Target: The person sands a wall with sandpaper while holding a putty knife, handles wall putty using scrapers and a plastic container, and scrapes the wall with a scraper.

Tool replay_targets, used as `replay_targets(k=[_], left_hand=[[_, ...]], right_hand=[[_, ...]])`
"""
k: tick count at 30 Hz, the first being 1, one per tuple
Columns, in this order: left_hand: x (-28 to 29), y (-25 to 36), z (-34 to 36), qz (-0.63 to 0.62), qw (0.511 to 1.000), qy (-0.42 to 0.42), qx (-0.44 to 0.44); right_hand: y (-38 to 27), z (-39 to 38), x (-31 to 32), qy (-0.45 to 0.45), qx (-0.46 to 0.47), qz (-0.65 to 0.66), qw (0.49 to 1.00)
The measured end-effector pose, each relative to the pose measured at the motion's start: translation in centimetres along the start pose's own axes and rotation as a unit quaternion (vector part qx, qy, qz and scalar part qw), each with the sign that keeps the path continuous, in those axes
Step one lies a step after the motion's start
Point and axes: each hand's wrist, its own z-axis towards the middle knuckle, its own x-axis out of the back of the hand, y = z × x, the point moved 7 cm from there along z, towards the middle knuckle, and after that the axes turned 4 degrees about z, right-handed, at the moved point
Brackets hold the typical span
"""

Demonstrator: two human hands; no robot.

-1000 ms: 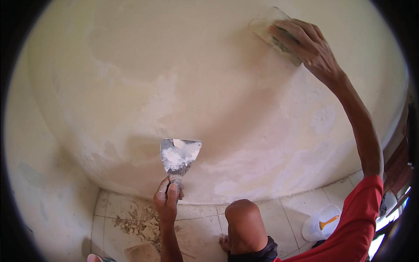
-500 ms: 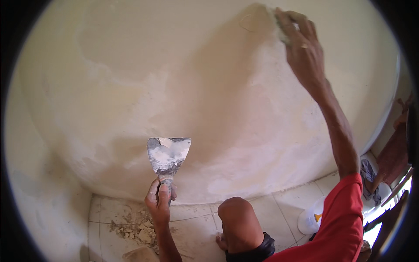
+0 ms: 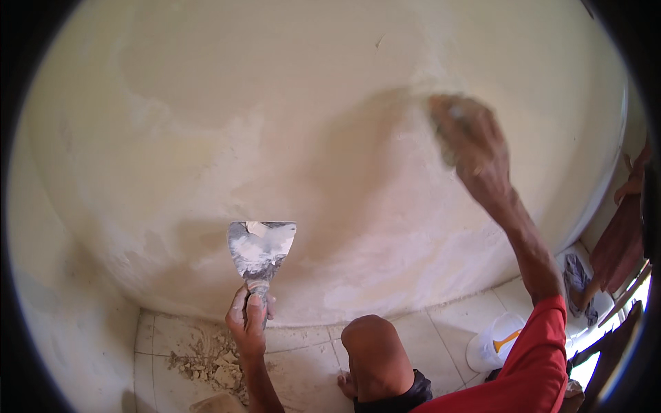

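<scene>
One putty knife (image 3: 262, 249), probably light and stiff, best taken by the handle (image 3: 258, 285), stands blade-up before the wall (image 3: 275, 89) in the left grip (image 3: 248, 320); the right grip (image 3: 478, 146) clasps a blurred tool (image 3: 445, 146).

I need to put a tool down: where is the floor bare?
Bare tile shows between the knee and white bucket, back to the wall. Crowded: the left, with debris by the left forearm, and the right, with bucket, red sleeve and cloth.
</scene>
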Motion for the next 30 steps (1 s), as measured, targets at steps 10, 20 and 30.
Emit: replay_targets(k=[10,20,30], left_hand=[[-0.5,-0.8,0.5,-0.008,1.0,-0.016,0.016],[-0.5,-0.6,0.3,-0.003,1.0,0.014,0.0],[-0.4,-0.7,0.6,0.013,1.0,0.01,0.008]], right_hand=[[2.0,8.9,0.4,0.085,-0.058,-0.044,0.994],[-3.1,-0.1,-0.8,-0.097,0.048,-0.019,0.994],[-0.8,5.3,-0.6,0.058,0.004,-0.055,0.997]])
